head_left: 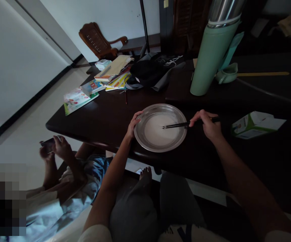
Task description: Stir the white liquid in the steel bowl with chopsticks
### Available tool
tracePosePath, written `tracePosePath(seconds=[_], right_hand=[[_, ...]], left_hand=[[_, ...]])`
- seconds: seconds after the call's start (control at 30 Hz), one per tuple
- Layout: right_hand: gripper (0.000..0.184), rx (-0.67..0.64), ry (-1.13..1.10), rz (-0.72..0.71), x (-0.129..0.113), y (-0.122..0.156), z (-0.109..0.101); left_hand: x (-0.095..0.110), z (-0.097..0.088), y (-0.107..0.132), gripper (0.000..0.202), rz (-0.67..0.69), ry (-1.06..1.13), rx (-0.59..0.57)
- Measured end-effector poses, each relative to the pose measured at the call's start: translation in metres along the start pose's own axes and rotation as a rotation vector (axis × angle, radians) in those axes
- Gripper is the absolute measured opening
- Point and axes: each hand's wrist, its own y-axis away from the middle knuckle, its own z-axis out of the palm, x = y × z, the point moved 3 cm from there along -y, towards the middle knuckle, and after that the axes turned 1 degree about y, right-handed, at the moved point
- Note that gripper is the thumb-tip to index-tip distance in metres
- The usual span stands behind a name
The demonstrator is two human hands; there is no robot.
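A wide metal bowl (139, 134) stands near the front edge of the dark table, holding a pale, milky liquid (160, 136). My left hand (134, 124) grips the bowl's left rim, fingers over the edge. Dark chopsticks (177, 125) are pinched in my right hand (207, 124), to the right of the bowl. Their tips reach into the liquid near its middle. An opened white and green carton (257, 125) lies on the table to the right of my right hand.
A tall green thermos (209, 57) and a small green pitcher (227, 74) stand behind. Books (78, 97), papers and a black bag (146, 72) cover the table's far left. A person (67, 188) sits at my left, holding a phone (48, 145). A wooden chair (95, 38) stands beyond.
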Motion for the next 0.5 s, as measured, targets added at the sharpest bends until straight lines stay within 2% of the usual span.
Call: tracePosePath(seconds=[0.07,0.17,0.23,0.27,0.4,0.5], right_hand=[[0.052,-0.019,-0.048,0.004,0.001,0.001,0.001],[0.049,-0.192,0.025,0.023,0.000,0.004,0.012],[0.045,-0.257,0.100,0.017,-0.001,0.005,0.016],[0.044,-0.241,0.113,0.012,-0.002,0.004,0.015],[0.047,-0.036,-0.004,-0.024,0.000,0.000,0.002],[0.050,-0.064,-0.068,-0.027,0.001,0.001,0.003]], left_hand=[[0.000,-0.001,0.000,0.041,0.015,-0.012,-0.001],[0.000,-0.002,0.000,0.042,0.016,-0.004,0.001],[-0.001,-0.002,0.000,0.044,0.000,0.011,0.009],[-0.001,-0.002,0.000,0.045,-0.008,0.013,0.013],[-0.001,-0.001,0.000,0.044,-0.007,-0.003,0.014],[-0.001,-0.001,0.000,0.043,-0.003,-0.008,0.009]])
